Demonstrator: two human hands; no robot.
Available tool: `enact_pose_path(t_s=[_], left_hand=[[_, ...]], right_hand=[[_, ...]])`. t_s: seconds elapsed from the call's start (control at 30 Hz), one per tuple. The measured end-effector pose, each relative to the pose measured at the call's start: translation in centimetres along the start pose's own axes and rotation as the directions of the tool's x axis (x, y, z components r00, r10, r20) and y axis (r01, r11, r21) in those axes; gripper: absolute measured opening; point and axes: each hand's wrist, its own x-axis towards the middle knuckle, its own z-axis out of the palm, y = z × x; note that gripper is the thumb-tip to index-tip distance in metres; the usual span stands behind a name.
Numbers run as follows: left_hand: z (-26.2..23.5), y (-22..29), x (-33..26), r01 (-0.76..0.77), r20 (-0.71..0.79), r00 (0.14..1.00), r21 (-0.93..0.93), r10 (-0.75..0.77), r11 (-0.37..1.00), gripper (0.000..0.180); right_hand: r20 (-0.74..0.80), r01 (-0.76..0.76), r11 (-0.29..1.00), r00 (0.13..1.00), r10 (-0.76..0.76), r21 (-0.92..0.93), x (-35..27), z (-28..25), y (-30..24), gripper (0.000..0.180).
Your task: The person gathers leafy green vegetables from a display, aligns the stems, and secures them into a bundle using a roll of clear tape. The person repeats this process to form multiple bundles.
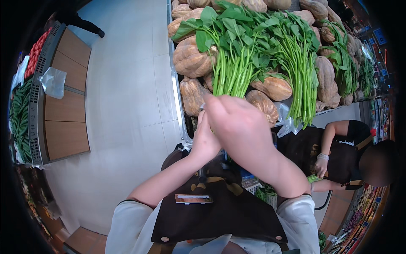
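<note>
A bunch of water spinach (232, 70) lies over pumpkins, its leaves pointing away from me and its green stems running back to my hands. My right hand (241, 120) is closed at the stem ends, with its back toward me and its fingers mostly hidden. Pressed close beside it, my left hand (206, 137) is closed at the same end of the bunch, partly covered by the right. Whatever lies between the two palms is out of sight. To the right rests a second bunch of water spinach (301, 72), apart from my hands.
Ribbed tan pumpkins (192, 57) fill the display stand. A clear plastic bag (288, 120) hangs by its near edge. A co-worker (334, 146) at right holds green stems in a gloved hand. Across the aisle (122, 84) stands a wood-panelled vegetable counter (65, 106).
</note>
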Motion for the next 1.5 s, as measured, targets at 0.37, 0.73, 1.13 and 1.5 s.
enact_pose_path(t_s=[0.37,0.73,1.13,1.5], left_hand=[[0.5,2.1,-0.5,0.001,-0.039,0.999,0.167,0.005,0.986,0.052],[-1.2,4.1,-0.3,-0.046,-0.088,0.992,0.411,0.090,0.911,0.067],[-1.6,-1.0,-0.4,-0.101,0.022,0.995,0.139,0.099,0.985,0.059],[-1.4,2.9,-0.9,0.170,0.021,0.985,-0.350,-0.174,0.921,0.048]], right_hand=[[0.848,0.253,0.851,0.411,0.335,-0.460,7.1,11.7,2.2,0.037],[0.306,-0.269,0.963,0.915,0.265,-0.027,4.7,9.9,3.4,0.025],[-0.081,0.034,0.999,0.996,-0.032,0.036,2.7,9.8,0.4,0.035],[-0.553,-0.069,0.842,0.724,0.411,0.535,-6.7,9.5,3.3,0.044]])
